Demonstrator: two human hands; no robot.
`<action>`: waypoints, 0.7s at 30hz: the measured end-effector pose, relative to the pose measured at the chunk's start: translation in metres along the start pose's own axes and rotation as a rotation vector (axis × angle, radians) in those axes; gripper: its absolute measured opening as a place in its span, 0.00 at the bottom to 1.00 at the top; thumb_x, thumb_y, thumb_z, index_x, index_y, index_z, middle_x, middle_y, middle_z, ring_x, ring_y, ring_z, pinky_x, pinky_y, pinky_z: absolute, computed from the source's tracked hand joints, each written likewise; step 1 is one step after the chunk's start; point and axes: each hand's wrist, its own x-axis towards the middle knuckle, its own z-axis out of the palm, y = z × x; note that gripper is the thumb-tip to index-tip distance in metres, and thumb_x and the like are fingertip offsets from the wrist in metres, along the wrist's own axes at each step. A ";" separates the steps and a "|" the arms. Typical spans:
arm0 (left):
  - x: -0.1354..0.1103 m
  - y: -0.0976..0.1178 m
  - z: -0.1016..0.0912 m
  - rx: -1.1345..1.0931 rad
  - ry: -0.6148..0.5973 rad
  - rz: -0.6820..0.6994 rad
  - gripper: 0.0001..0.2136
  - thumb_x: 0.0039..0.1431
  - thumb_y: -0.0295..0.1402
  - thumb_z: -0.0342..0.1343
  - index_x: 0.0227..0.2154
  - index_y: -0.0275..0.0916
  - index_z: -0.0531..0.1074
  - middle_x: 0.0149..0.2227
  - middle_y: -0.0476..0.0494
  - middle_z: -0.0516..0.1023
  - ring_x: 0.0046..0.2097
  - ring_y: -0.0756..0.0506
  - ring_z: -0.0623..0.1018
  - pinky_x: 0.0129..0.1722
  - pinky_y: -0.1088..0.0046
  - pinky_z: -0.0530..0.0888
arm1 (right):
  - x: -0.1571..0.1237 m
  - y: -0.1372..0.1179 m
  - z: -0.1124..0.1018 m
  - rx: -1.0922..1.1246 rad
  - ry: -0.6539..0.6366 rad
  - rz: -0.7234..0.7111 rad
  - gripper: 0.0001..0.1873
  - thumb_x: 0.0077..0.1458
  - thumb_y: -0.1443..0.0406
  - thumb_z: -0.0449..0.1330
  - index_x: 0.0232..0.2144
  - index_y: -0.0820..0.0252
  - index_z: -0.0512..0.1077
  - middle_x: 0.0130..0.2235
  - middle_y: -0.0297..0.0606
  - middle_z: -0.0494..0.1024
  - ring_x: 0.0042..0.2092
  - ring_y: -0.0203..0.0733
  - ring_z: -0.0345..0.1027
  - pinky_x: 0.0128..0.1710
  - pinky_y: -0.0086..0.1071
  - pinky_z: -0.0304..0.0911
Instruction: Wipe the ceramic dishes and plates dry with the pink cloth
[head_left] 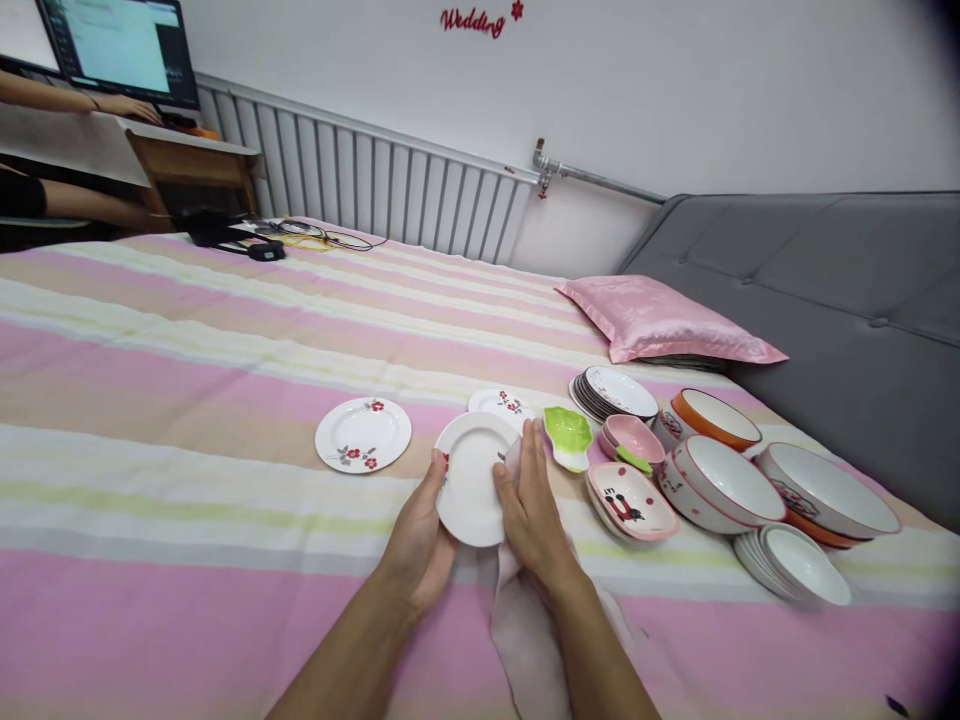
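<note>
Between my two hands is a small white plate [472,485], tilted up above the bed. My left hand [421,545] grips its left edge, thumb on the rim and fingers underneath. On the right side, my right hand [534,510] presses a pale pinkish cloth [525,635] against the plate; the cloth hangs down below the wrist. A flowered white plate [364,436] lies flat to the left. Just behind the held plate lies another flowered plate [499,401], partly covered. A green leaf-shaped dish [568,436] sits right of my right hand.
On the right stand stacked plates [619,391], pink bowls [631,440], cat-pattern dishes [634,500], large bowls [724,480] and small white bowls [799,565]. A pink pillow [667,320] rests by the grey headboard [817,290]. Cables [322,237] lie far left, near another person's hand [127,107] at a desk.
</note>
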 end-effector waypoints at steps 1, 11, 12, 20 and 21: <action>0.000 0.001 0.000 -0.001 0.005 0.003 0.20 0.58 0.40 0.50 0.51 0.37 0.67 0.52 0.43 0.71 0.55 0.42 0.68 0.56 0.67 0.64 | 0.001 0.001 0.000 0.077 0.004 0.039 0.36 0.60 0.53 0.43 0.63 0.59 0.31 0.66 0.41 0.35 0.65 0.44 0.28 0.62 0.46 0.37; 0.008 0.006 -0.011 -0.105 -0.016 0.034 0.26 0.58 0.47 0.46 0.52 0.32 0.65 0.50 0.36 0.73 0.53 0.39 0.70 0.54 0.60 0.66 | 0.000 -0.022 -0.007 0.768 -0.163 0.165 0.23 0.58 0.52 0.47 0.48 0.61 0.67 0.46 0.42 0.74 0.48 0.46 0.68 0.44 0.36 0.65; 0.008 0.007 -0.012 -0.109 -0.023 0.034 0.27 0.58 0.47 0.46 0.52 0.32 0.65 0.50 0.36 0.73 0.53 0.39 0.71 0.54 0.60 0.66 | -0.001 -0.025 -0.008 0.813 -0.185 0.182 0.22 0.58 0.53 0.49 0.47 0.61 0.68 0.45 0.42 0.75 0.46 0.45 0.69 0.41 0.35 0.66; 0.007 0.008 -0.009 0.149 0.090 0.129 0.21 0.57 0.44 0.50 0.51 0.42 0.67 0.54 0.44 0.70 0.56 0.41 0.67 0.55 0.65 0.64 | -0.001 -0.026 -0.010 0.740 0.018 0.143 0.16 0.56 0.56 0.54 0.37 0.63 0.71 0.34 0.39 0.77 0.37 0.42 0.70 0.34 0.32 0.66; 0.007 0.008 -0.010 0.210 0.098 0.139 0.20 0.57 0.44 0.50 0.50 0.43 0.67 0.54 0.45 0.69 0.57 0.41 0.66 0.55 0.65 0.63 | 0.000 -0.024 -0.010 0.682 0.096 0.124 0.15 0.56 0.56 0.53 0.35 0.63 0.71 0.33 0.39 0.77 0.35 0.41 0.70 0.34 0.32 0.65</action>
